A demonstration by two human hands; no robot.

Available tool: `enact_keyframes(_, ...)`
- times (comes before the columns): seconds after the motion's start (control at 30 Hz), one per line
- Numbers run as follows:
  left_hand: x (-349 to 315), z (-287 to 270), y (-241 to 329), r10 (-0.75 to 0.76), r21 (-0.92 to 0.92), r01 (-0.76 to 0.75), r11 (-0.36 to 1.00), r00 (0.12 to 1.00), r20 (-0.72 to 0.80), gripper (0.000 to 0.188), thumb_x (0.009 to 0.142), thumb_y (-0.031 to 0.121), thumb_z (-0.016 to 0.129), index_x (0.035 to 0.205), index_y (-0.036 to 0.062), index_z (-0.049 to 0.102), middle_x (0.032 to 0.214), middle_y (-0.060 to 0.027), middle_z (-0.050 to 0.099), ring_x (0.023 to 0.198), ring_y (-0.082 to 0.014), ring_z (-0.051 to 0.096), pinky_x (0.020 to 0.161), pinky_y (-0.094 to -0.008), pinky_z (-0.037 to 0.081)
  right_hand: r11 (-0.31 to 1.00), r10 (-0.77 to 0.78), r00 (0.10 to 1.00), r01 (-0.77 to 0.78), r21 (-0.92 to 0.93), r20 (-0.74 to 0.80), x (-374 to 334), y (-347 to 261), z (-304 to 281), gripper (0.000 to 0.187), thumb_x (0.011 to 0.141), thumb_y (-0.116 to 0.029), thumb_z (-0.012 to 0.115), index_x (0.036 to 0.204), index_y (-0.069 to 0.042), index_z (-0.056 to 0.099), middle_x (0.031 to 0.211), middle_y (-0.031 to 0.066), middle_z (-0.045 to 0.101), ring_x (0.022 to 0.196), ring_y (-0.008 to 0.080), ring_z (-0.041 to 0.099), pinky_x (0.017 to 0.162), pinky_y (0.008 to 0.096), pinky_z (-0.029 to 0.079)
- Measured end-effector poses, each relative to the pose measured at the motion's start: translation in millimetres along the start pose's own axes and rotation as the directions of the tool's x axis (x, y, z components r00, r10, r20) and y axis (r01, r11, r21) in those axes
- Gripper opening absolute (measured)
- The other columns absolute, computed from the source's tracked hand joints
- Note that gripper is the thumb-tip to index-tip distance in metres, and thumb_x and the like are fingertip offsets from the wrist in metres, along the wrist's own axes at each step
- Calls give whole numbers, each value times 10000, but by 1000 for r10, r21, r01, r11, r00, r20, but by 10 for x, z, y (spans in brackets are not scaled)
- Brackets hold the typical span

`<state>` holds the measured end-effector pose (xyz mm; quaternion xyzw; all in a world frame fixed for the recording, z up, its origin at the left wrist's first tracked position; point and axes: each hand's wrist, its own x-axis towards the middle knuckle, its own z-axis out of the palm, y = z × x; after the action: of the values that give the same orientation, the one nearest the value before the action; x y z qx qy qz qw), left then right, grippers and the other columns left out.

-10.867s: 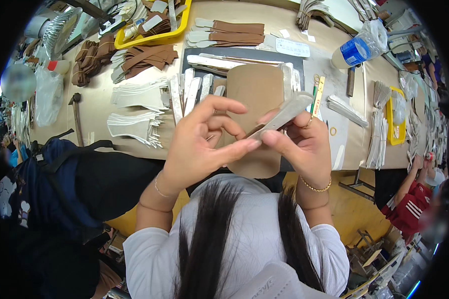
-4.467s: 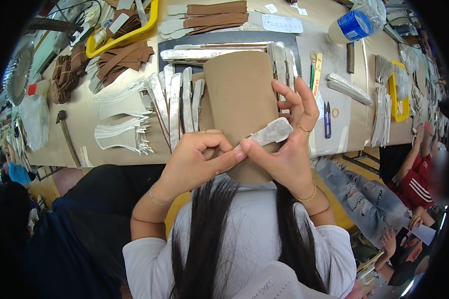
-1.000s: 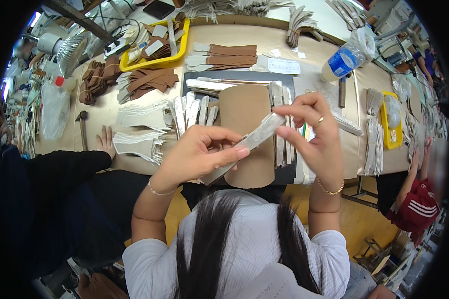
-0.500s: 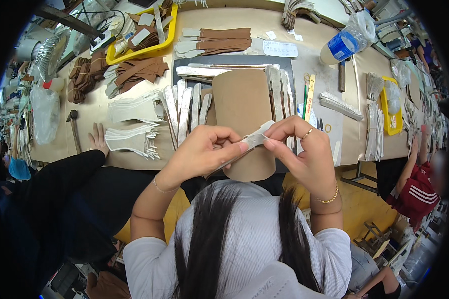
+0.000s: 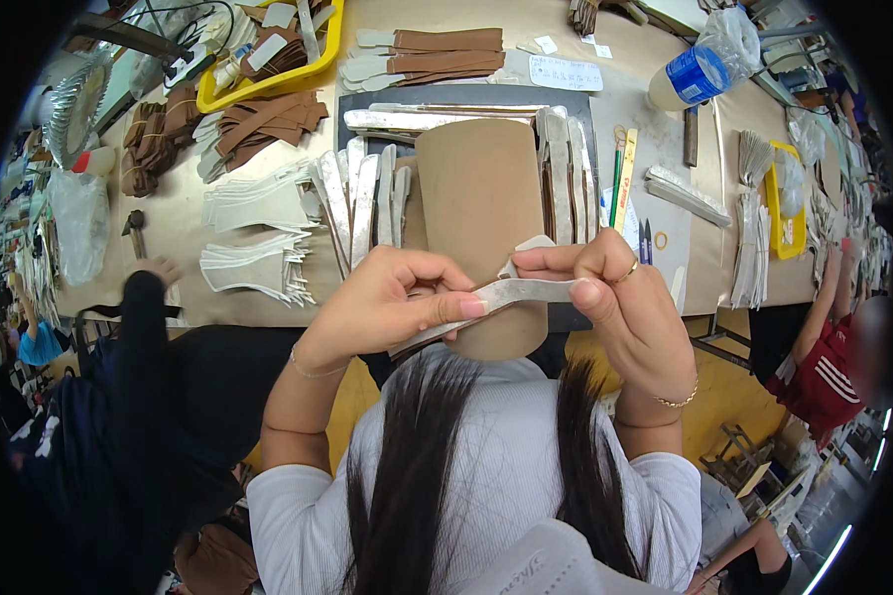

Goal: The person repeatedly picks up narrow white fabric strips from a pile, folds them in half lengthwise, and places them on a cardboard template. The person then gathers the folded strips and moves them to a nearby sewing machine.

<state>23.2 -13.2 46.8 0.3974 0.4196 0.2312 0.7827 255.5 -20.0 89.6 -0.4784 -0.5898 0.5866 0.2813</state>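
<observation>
A pale, curved strip (image 5: 522, 290) with a wider end stretches between my two hands, above the lower part of a brown rounded board (image 5: 479, 188). My left hand (image 5: 397, 302) is closed on the strip's left part, thumb on top. At its right end, my right hand (image 5: 610, 302) pinches the strip between thumb and fingers. A small pale flap (image 5: 528, 254) shows by the right fingertips; whether it belongs to the same strip I cannot tell. On both sides of the board lie pale strips with brown edges (image 5: 362, 203).
Stacks of white cut pieces (image 5: 253, 263) and brown strips (image 5: 268, 127) lie left, near a yellow tray (image 5: 322, 61). Rightward are a ruler (image 5: 627, 171), pens (image 5: 645, 241), a hammer (image 5: 691, 137) and a bottle (image 5: 687, 79). A co-worker's hand (image 5: 156, 268) rests at the left.
My right hand has moved slightly right and down, and the strip now lies more stretched out between my hands. At the left, the co-worker's arm has shifted leftward.
</observation>
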Motion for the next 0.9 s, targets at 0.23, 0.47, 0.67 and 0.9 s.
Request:
enact_keyframes(0.23,9,-12,-83,79,-2,-79,997,997,23,129,785,42,732,831,-63,672,681,-75,650,577,-85,602,501,-183,433,982,-31,997,16,190,75,-13,77,-59,275,976,-245,494,858,-10,414,1147,315,572,1078,285,591,976,389,450)
enact_keyframes(0.47,-16,-68,-105,26,83,-23,996,999,-38,144,787,60,736,843,-61,682,652,-63,641,536,-58,571,471,-168,397,999,-2,999,4,51,-41,-20,135,-28,350,810,-196,749,976,7,517,1025,148,642,939,157,614,845,282,478)
enact_keyframes(0.67,73,11,37,-45,112,52,992,997,-65,148,790,93,750,809,-37,681,610,-35,625,500,-24,530,440,-152,349,995,90,980,-79,66,-180,30,266,117,282,714,-74,795,937,-8,635,930,61,651,835,112,613,695,231,481)
enact_keyframes(0.9,80,-26,21,-84,160,92,983,995,-56,213,815,169,753,795,-27,671,631,-13,623,554,-34,568,482,-170,404,977,-109,960,55,-207,-257,52,244,145,218,668,9,794,815,-23,636,1011,75,589,912,128,576,739,248,490)
